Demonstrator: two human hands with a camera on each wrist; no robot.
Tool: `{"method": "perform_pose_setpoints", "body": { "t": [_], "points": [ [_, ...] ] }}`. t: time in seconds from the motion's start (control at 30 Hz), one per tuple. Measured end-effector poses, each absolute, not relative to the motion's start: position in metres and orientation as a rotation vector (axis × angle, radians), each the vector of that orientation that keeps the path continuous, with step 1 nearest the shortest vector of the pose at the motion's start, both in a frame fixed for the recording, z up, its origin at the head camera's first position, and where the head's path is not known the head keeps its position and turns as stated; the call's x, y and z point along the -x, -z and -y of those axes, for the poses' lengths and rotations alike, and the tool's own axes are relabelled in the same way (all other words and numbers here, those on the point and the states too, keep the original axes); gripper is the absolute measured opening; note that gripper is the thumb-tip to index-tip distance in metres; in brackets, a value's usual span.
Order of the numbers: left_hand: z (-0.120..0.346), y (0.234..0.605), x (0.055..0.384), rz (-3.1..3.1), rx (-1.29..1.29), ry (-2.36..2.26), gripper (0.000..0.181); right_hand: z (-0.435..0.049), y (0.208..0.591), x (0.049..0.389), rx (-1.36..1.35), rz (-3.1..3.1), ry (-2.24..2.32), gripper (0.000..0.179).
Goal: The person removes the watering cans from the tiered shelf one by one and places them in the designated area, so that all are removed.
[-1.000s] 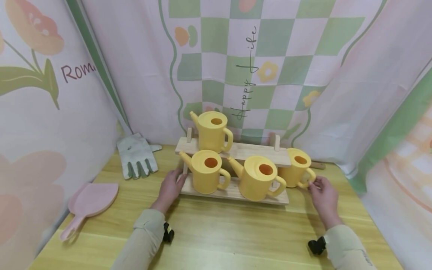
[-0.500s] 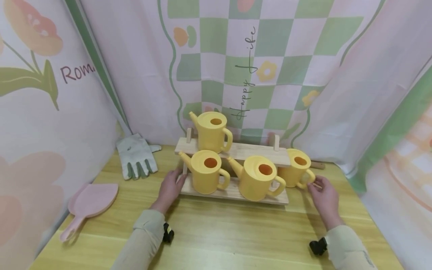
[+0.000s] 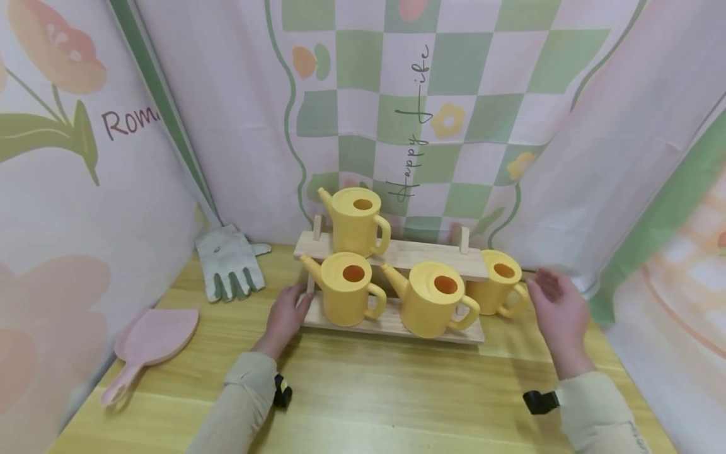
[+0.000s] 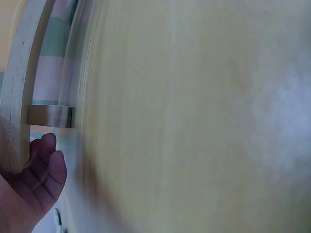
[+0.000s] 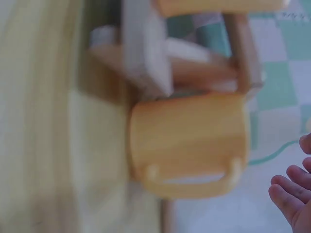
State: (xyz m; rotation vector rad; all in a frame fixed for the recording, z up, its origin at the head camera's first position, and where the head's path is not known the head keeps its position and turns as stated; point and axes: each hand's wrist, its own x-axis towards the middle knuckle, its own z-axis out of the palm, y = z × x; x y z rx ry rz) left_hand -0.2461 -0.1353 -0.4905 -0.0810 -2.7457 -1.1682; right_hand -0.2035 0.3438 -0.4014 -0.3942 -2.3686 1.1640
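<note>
A small two-tier wooden shelf (image 3: pixel 397 331) stands at the middle of the table, bearing yellow watering cans. One watering can (image 3: pixel 354 230) is on the upper board; a left one (image 3: pixel 343 296) and a right one (image 3: pixel 425 306) sit on the lower board. My left hand (image 3: pixel 286 315) grips the left end of the lower board, fingers curled at its edge in the left wrist view. Another watering can (image 3: pixel 496 287) stands on the table by the shelf's right end, partly hidden behind it. Just right of its handle (image 5: pixel 194 187), my right hand (image 3: pixel 560 312) is apart from it, holding nothing.
A grey-white work glove (image 3: pixel 229 261) lies at the back left of the table, with a pink dustpan (image 3: pixel 155 334) in front of it. Printed curtains (image 3: pixel 227 113) hang behind and on both sides. Brown wood (image 5: pixel 167 216) shows beyond the table can.
My right hand has let go of the watering can's handle and moved right, its fingers loosening. My left hand and the shelf stay where they were.
</note>
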Motion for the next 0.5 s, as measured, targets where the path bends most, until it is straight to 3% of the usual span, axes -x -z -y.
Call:
{"method": "perform_pose_setpoints", "body": {
  "t": [0.5],
  "points": [
    [0.135,0.494,0.248,2.752,0.079,1.133,0.041,-0.295,0.362,0.199,0.049,2.241,-1.293,0.039]
  ]
}}
